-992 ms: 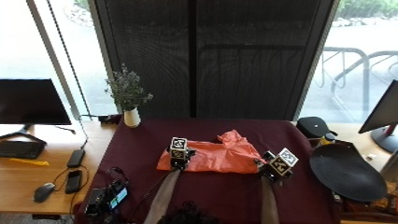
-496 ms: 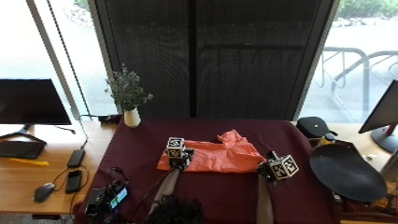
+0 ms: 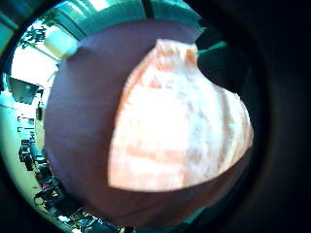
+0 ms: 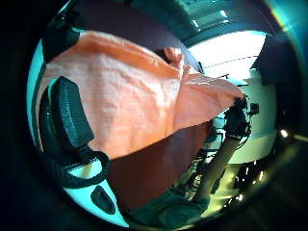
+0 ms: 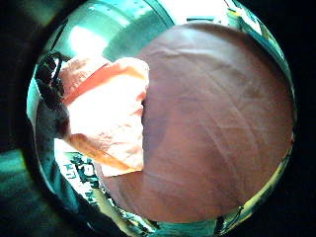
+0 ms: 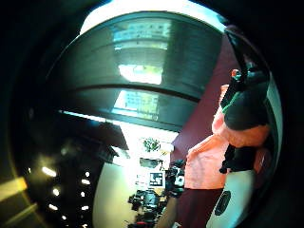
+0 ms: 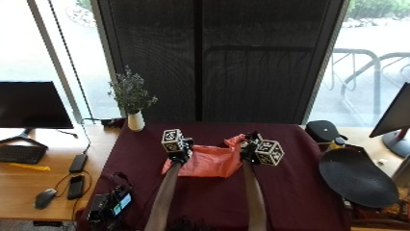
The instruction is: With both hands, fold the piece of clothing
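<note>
A thin salmon-orange piece of clothing (image 7: 208, 162) is held above the dark maroon tablecloth (image 7: 295, 192), between the 2 hands and sagging in the middle. In the outside view the left hand (image 7: 181, 155) is seen at the garment's left upper edge and the right hand (image 7: 249, 150) at its right upper edge. In the left thumb side palm view, curled gloved fingers (image 4: 67, 120) are wrapped over the cloth, so an edge is gripped there. In the right thumb side palm view, fabric is bunched against dark fingers (image 6: 244, 107), so the right edge appears pinched as well. The 2 hands are set fairly near each other, which suggests that a fold is under way. No finished, flat fold is visible; laying down and smoothing are judged to remain.
</note>
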### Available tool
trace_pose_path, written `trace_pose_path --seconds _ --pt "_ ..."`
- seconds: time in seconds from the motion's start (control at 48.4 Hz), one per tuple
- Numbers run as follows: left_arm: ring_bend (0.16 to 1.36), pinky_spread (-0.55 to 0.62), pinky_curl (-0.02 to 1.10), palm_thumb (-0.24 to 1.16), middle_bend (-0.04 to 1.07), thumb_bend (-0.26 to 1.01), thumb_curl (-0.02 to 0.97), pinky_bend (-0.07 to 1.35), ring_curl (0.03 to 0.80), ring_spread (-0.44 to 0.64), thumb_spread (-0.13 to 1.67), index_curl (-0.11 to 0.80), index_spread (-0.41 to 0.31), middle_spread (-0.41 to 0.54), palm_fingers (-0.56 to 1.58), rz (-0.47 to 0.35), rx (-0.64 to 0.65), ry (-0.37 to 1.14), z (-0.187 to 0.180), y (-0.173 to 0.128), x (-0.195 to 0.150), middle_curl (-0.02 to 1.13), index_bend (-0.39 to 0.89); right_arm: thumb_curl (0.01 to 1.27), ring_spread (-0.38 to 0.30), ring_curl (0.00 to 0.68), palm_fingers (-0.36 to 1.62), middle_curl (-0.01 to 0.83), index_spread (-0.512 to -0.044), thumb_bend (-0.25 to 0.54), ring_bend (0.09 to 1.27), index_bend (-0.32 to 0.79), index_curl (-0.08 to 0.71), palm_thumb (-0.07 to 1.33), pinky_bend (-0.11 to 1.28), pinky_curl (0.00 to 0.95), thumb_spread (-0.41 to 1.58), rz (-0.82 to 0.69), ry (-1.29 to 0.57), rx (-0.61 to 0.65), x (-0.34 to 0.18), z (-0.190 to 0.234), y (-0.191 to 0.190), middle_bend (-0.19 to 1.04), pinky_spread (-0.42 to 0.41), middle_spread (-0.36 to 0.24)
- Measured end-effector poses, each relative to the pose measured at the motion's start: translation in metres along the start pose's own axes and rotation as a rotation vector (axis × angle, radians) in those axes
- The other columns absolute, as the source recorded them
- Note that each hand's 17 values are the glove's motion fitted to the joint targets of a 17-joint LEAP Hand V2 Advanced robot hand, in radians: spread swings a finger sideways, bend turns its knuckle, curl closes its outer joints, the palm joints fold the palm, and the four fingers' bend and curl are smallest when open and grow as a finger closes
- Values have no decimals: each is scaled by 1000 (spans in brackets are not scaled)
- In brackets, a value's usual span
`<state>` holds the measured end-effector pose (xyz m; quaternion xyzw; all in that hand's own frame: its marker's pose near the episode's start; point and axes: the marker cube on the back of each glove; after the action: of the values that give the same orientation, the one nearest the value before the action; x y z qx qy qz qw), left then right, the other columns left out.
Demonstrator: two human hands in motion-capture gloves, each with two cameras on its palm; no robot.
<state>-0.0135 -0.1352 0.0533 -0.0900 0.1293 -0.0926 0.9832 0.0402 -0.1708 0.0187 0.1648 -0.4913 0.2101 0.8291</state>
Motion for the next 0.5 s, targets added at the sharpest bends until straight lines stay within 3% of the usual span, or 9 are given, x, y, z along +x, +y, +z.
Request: trace_pose_path --seconds 0.083,0.186,0.289,0.413,0.496 --pt "354 189 379 434 164 78 252 443 321 149 1581 439 -149 -51 602 -4 157 -71 -54 1 -15 375 238 624 -300 390 1133 308 -298 -14 474 258 388 1110 602 341 492 -70 84 -17 -43 22 26 121 -346 -203" --pt "356 176 385 457 171 87 274 419 327 142 1570 445 -150 -57 594 -26 280 -65 -104 12 -31 380 214 644 -304 394 1133 304 -302 -23 465 251 412 1115 584 342 447 -246 -24 -116 -86 70 57 122 -348 -212" --pt "350 169 383 467 167 90 288 399 326 136 1568 448 -151 -61 608 -29 340 -17 -116 0 -57 375 194 661 -307 398 1143 301 -303 -24 455 234 429 1118 583 346 424 -321 -27 -171 -93 124 84 127 -349 -216" --pt "344 164 383 474 169 90 302 384 328 127 1560 450 -151 -67 619 -20 367 30 -111 -6 -82 375 181 676 -308 402 1160 304 -305 -33 453 212 442 1107 571 350 397 -238 7 -347 -73 186 124 136 -354 -232" --pt "352 162 383 487 172 88 317 370 330 116 1536 448 -151 -72 631 -21 337 18 -113 13 -82 375 173 685 -311 406 1164 305 -307 -29 453 195 448 1108 570 351 394 -232 73 -394 -57 213 139 137 -355 -236"
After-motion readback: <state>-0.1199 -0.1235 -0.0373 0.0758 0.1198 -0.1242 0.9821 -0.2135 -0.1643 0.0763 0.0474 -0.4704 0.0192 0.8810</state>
